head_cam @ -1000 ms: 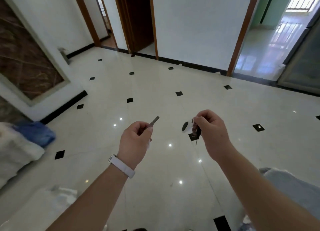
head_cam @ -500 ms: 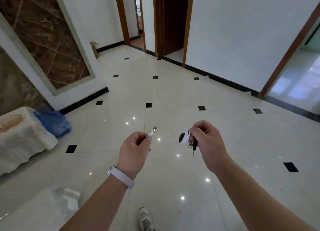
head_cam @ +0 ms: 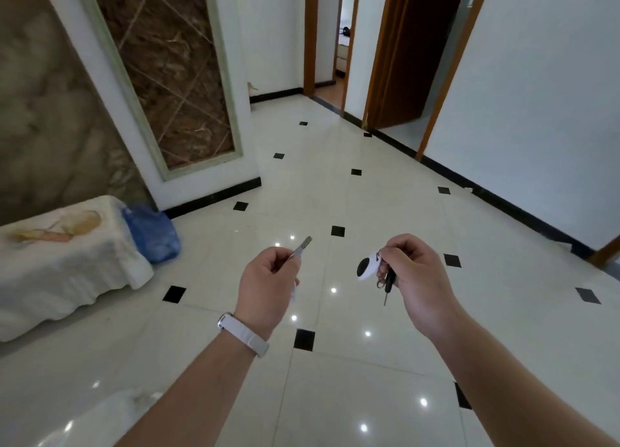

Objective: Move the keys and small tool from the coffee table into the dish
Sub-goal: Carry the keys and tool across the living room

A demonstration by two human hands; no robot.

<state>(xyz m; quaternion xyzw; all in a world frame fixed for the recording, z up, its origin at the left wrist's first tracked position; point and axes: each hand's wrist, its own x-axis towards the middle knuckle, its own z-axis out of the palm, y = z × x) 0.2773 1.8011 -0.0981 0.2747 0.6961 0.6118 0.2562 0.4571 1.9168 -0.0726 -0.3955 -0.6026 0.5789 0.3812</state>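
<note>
My left hand (head_cam: 266, 285) is closed around a small metal tool (head_cam: 303, 245), whose thin grey textured tip sticks up and to the right out of the fist. My right hand (head_cam: 414, 275) grips a bunch of keys (head_cam: 385, 280) with a white and black oval fob (head_cam: 367, 266); a dark key hangs below the fingers. Both hands are held out in front of me at chest height above a glossy tiled floor. No dish or coffee table is in view.
A low piece of furniture draped in white cloth (head_cam: 57, 262) stands at the left, with a blue plastic bag (head_cam: 151, 233) beside it. A marble wall panel (head_cam: 167, 71) rises behind. Open doorways (head_cam: 342, 40) lie ahead; a white wall (head_cam: 543, 94) runs along the right.
The view has swung left: the cloth-covered furniture and blue bag have come further into view and the doorways have shifted right. Both hands keep their grip on the tool and keys.
</note>
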